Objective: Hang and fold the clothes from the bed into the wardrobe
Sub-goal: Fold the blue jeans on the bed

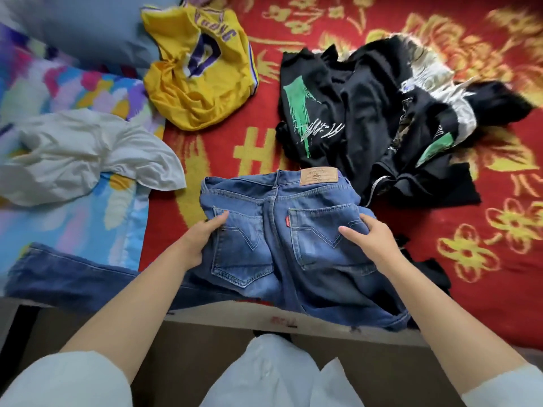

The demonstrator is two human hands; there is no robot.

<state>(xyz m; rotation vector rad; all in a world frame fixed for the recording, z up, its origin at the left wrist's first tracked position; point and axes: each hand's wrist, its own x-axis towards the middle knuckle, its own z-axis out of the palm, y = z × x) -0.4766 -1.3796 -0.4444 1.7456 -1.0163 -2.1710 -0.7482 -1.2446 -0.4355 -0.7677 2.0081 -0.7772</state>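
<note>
Blue jeans (282, 245) lie seat-up at the near edge of the bed, back pockets and leather patch showing. My left hand (199, 240) grips their left side, thumb on top near the left pocket and fingers tucked under the denim. My right hand (368, 237) holds the right side the same way, thumb lying across the right pocket. One jeans leg (64, 279) trails off to the left along the bed edge. Further back lie a yellow basketball jersey (199, 69), a white T-shirt (88, 157) and a heap of black clothes with green print (367, 118).
The bed carries a red blanket with yellow flowers (470, 236) on the right and a pastel patterned sheet (73, 224) on the left. A grey-blue pillow (88, 27) sits at the back left. The bed's front edge (220, 315) is right before my legs.
</note>
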